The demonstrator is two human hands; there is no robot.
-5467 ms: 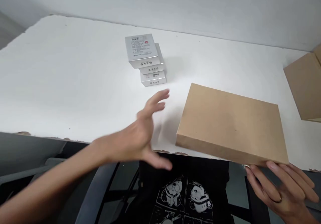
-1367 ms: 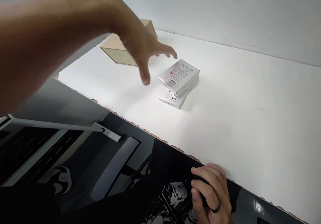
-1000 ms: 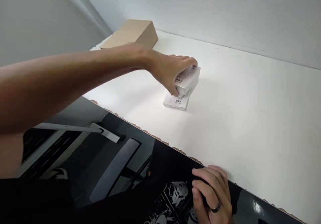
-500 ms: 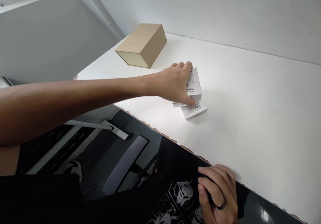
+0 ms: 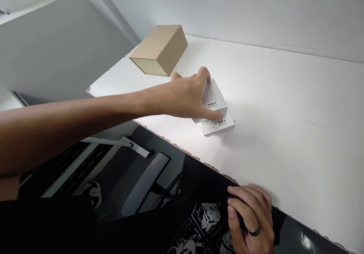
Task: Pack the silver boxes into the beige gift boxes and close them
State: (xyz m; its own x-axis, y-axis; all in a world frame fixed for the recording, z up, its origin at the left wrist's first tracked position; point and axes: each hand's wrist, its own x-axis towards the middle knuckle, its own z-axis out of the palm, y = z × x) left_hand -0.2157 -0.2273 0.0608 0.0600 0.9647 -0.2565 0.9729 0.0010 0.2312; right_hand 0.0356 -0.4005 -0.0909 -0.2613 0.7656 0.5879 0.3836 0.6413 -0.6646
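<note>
My left hand (image 5: 186,94) reaches in from the left and grips a small white tea box (image 5: 213,96), thumb on its near end and fingers at the far end. Dark print marks its top face. Right under it another white box (image 5: 220,127) of the same kind shows its printed top and near side, partly covered by my thumb. A thin edge of a further box peeks out at the right; how the boxes sit on one another is partly hidden. My right hand (image 5: 253,220), with a dark ring, rests loosely curled at the table edge, fingers apart and holding nothing visible.
A larger tan box (image 5: 160,45) with a pale end face lies at the back left of the white table (image 5: 284,132). The table's near edge is chipped. Behind it runs a pale wall (image 5: 256,11). Below the edge is a dark glossy surface (image 5: 119,185) with reflections.
My left hand has shifted slightly left, and the box in it has turned. The lower box now sits at a different angle, with another edge showing beside it. My right hand stays put.
</note>
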